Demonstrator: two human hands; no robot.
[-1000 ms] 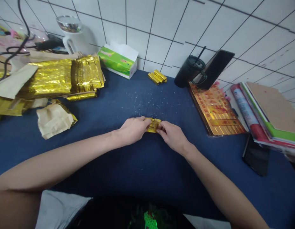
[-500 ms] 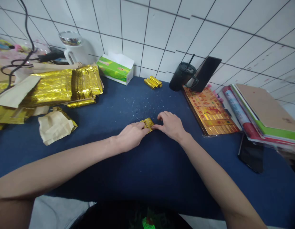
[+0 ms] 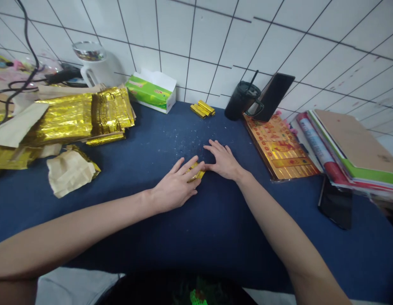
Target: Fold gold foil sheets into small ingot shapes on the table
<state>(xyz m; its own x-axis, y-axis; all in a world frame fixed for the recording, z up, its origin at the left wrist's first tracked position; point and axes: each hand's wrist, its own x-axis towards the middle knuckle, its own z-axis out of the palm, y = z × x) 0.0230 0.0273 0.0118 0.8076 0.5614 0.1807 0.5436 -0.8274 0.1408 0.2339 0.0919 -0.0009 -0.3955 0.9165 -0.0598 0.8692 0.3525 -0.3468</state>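
Note:
A small folded piece of gold foil paper lies on the blue tabletop, partly covered by fingers. My left hand rests over it with the fingers spread flat. At its right edge, the thumb of my right hand touches or nearly touches the foil; the other fingers of that hand are stretched out and apart. Farther back, several small gold foil rolls lie near the wall. On the left is a thick stack of gold foil paper, with a crumpled cream-backed sheet in front of it.
A green tissue box and a white mug stand at the back left. At the right are a black tumbler, a leaning phone, orange-gold printed packets, stacked books and another phone.
My left hand has opened from a closed grip on the foil and spread its fingers over it. My right hand's fingers have uncurled and stretched forward.

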